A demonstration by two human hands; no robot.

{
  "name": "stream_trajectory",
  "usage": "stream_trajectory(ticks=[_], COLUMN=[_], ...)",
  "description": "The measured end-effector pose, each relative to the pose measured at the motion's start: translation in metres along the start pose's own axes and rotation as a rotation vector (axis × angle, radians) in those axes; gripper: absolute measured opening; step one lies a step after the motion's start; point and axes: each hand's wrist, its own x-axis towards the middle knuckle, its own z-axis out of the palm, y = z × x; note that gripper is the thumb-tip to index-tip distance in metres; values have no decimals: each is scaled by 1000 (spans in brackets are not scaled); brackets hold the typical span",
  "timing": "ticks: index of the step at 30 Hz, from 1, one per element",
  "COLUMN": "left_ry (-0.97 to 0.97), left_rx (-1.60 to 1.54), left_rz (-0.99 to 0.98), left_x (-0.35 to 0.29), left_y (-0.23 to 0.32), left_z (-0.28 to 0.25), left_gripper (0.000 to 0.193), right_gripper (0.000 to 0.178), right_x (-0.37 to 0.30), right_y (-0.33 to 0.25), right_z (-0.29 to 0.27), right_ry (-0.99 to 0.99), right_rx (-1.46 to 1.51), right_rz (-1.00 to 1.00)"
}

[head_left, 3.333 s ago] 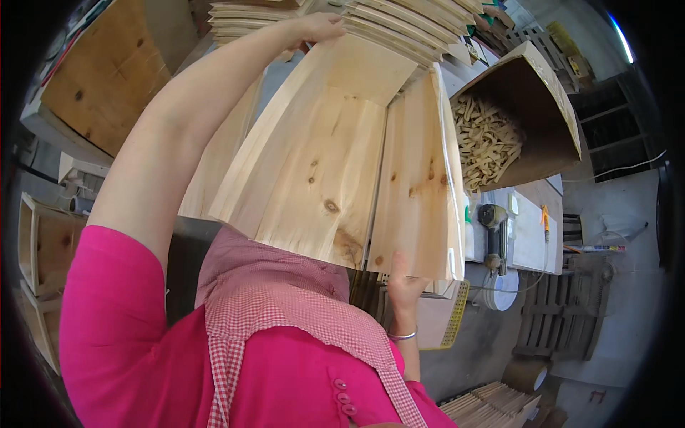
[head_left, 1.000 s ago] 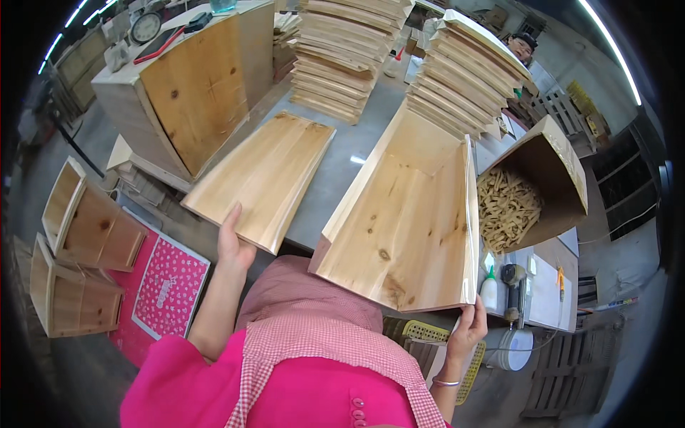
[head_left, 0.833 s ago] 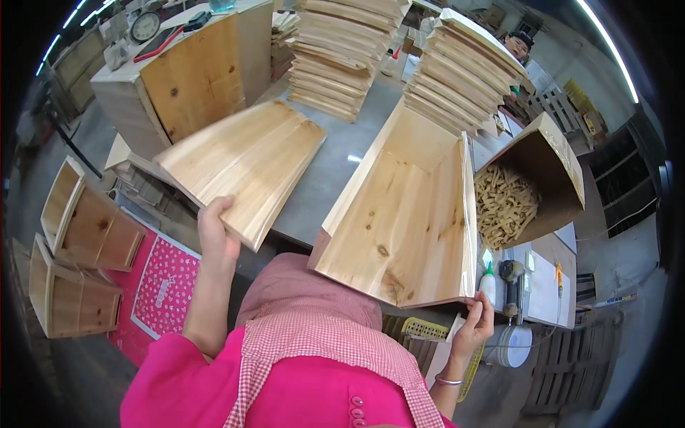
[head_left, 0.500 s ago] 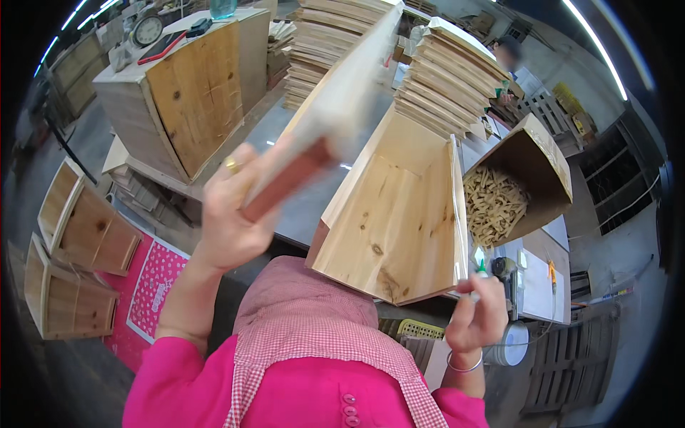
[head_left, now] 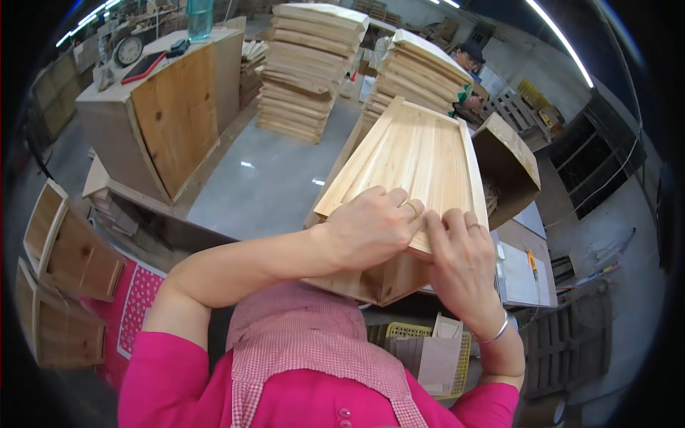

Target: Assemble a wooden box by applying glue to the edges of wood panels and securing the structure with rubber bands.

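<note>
A pale slatted wooden panel (head_left: 417,160) with raised side rims lies over the top of an open wooden box (head_left: 357,284). The box's near end shows beneath it, while most of its inside is covered. My left hand (head_left: 374,227) is closed, its curled fingers at the near edge of the panel. Right beside it, my right hand (head_left: 464,260) has its bent fingers hooked over the panel's near right corner. The two hands almost touch, and the undersides of their fingers are hidden.
Stacks of wooden panels (head_left: 307,71) stand behind on the grey table (head_left: 264,160). At the right are a cardboard box (head_left: 510,167) and an orange-handled cutter (head_left: 532,264). A wooden cabinet (head_left: 178,114) stands left. Wooden boxes (head_left: 78,250) sit lower left. A person (head_left: 469,60) is at the back.
The panel, raised in my left hand before, now lies over the box. My left hand has moved right and down with it; my right hand has come from the box's right corner onto the panel.
</note>
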Motion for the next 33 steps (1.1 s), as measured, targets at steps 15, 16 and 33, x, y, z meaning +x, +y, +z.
stream_trajectory(ticks=[15,16,33], left_ry=[113,167,258], left_rx=[-168,-274,-869], left_rz=[-418,-508,-756], left_x=[-91,-102,-144], left_y=[4,-3,-21], left_z=[-26,-18,17], left_gripper=[70,73,55], right_gripper=[36,39,41], right_x=[-11,-13,-7], right_y=[1,1,-9], right_z=[54,51,73], right_ry=[22,-3,-9], right_rx=[114,105,135], right_rz=[1,13,-1])
